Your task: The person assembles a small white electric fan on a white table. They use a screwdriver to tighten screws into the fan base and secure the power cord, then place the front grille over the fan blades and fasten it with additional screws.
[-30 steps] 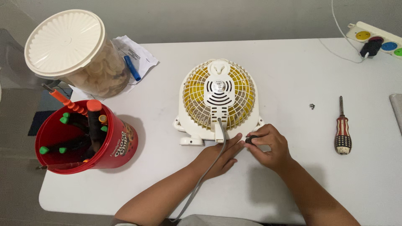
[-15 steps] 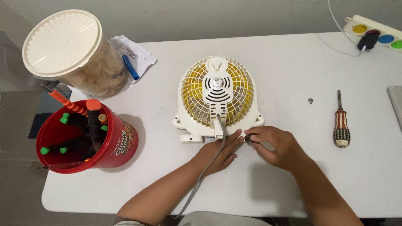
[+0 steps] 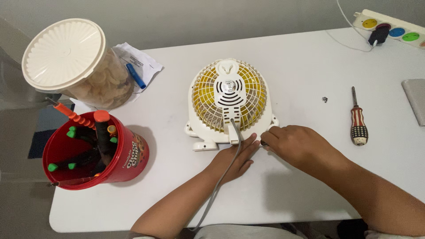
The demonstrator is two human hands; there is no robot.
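Observation:
A small white fan (image 3: pixel 229 99) with yellow blades lies grille-up in the middle of the white table (image 3: pixel 292 66). Its grey cord (image 3: pixel 223 175) runs from the base toward me, over my left wrist. My left hand (image 3: pixel 237 159) rests flat on the table with fingers apart, its fingertips against the fan's base beside the cord. My right hand (image 3: pixel 294 144) lies palm down just right of the base. Its fingers are curled over a small black part (image 3: pixel 264 143) that barely shows at the fingertips.
A red bucket (image 3: pixel 128 159) with several tools stands at the left. Behind it are a jar with a cream lid (image 3: pixel 64 48) and a paper with a blue pen (image 3: pixel 135 76). A screwdriver (image 3: pixel 358 124), a tiny screw (image 3: pixel 324 99), a power strip (image 3: pixel 392 28) and a grey slab (image 3: pixel 416 102) lie right.
My right hand has turned palm down and now covers most of the small black part. My left hand stays at the fan's base. The view has shifted slightly.

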